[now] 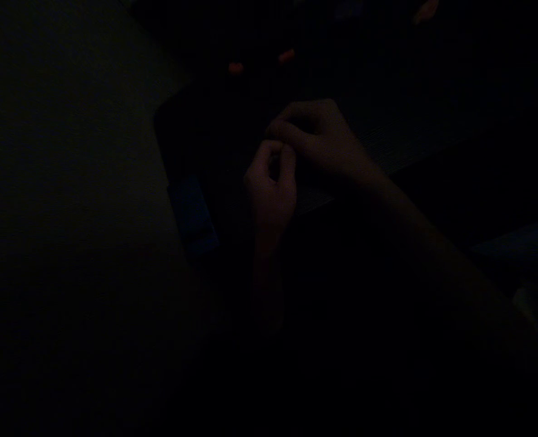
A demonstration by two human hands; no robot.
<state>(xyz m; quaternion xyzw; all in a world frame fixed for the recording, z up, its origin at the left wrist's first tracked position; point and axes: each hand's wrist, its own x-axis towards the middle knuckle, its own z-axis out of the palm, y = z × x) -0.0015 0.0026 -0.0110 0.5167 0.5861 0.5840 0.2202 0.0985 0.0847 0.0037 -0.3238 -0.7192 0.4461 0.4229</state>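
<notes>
The scene is very dark. My left hand (272, 185) is closed, with thumb and forefinger pinched together at the top. Just above it, my right hand (316, 130) is also closed, its thumb and fingertips brought together beside the left hand's fingertips. Whatever lies between the fingers, if anything, is too dark and small to make out. Both hands are over a dark tabletop (218, 139). A blue flat, box-like object (193, 215) lies left of my left hand, at the table's left edge.
Two small orange objects (236, 68) lie beyond my hands, one a little right of the other. Another dim orange shape (427, 11) shows at the top right. The table's left edge borders a greenish-grey floor area (77, 139). Something bluish (518, 243) is at the far right.
</notes>
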